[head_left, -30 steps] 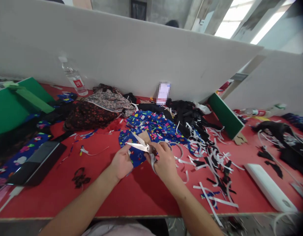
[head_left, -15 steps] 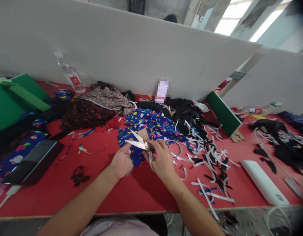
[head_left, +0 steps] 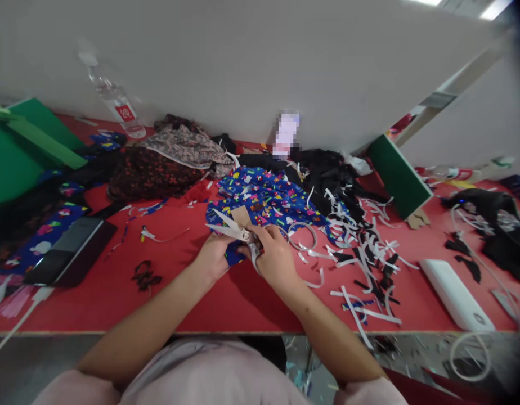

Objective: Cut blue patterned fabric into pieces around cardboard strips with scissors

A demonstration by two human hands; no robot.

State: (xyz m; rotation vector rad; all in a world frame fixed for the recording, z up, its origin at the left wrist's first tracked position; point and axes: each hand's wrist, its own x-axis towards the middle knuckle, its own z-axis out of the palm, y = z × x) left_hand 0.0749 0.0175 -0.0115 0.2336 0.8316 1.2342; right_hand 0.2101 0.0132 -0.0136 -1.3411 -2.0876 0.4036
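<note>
Scissors [head_left: 234,229] with parted silver blades lie in my right hand [head_left: 274,250], whose fingers wrap around the handles. The blades point left, over the near part of a blue fabric piece with a colourful print [head_left: 268,197]. My left hand [head_left: 213,256] pinches the near left edge of this fabric, just under the blades; its fingertips are partly hidden. A small brown card [head_left: 242,216] rests on the fabric behind the blades. Beside my right hand a pale ring of narrow tape [head_left: 303,236] lies on the fabric's near edge.
White and black strip scraps [head_left: 365,270] are scattered to the right, near a white oblong device [head_left: 456,295]. A floral cloth pile [head_left: 167,160] and a water bottle [head_left: 119,107] stand at the back left. A phone [head_left: 286,134] leans on the partition. A black device [head_left: 70,253] lies left.
The camera has tilted downward, so the table sits higher in view. Both hands keep their hold on the fabric and scissors; the blades remain parted.
</note>
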